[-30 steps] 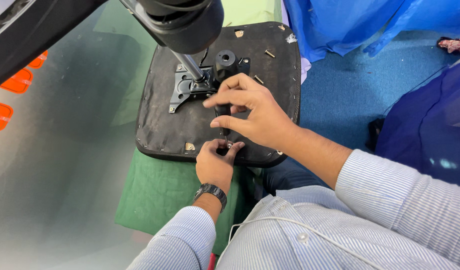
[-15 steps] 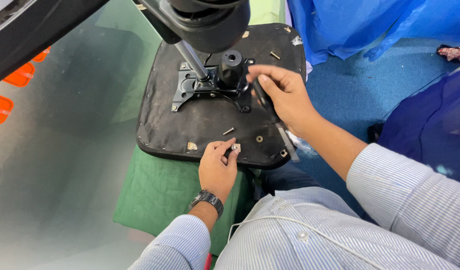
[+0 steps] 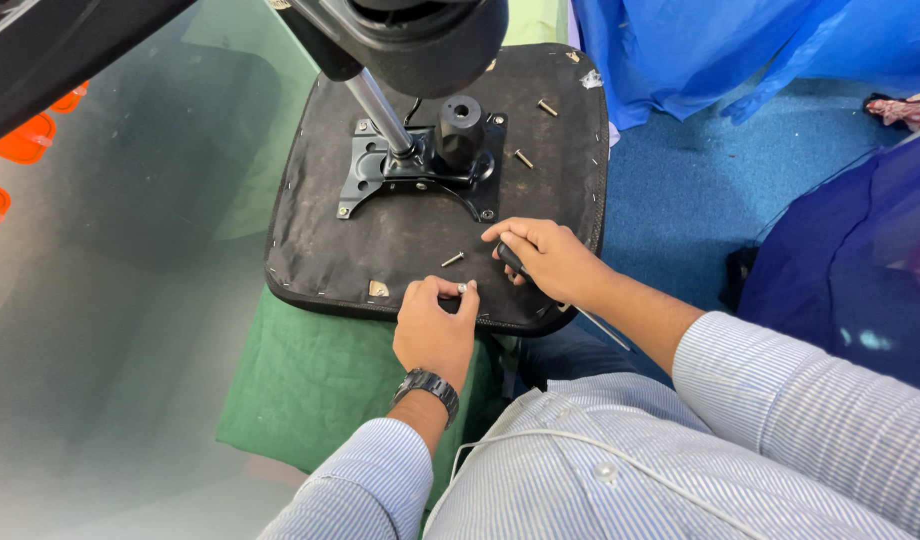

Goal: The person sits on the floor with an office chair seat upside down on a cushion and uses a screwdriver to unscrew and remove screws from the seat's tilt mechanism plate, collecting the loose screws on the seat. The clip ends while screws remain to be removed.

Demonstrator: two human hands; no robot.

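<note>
While hands [image 3: 435, 325] busy, loose screws [image 3: 453, 259] nearby

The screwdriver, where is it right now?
In the head view, the screwdriver is gripped in the right hand, over the near edge of the upturned seat base, just right of a loose screw.

Seat pad [image 3: 380, 245] upside down on cloth [image 3: 310, 385]. Bracket [image 3: 415, 165] on pad's far half, post [image 3: 380, 110] rising from it. Loose screws [image 3: 523, 157] right of bracket; one screw [image 3: 452, 259] nearer, between bracket and hands. Left hand [image 3: 435, 325] at near edge, right hand [image 3: 545, 260] just right of it.
</note>
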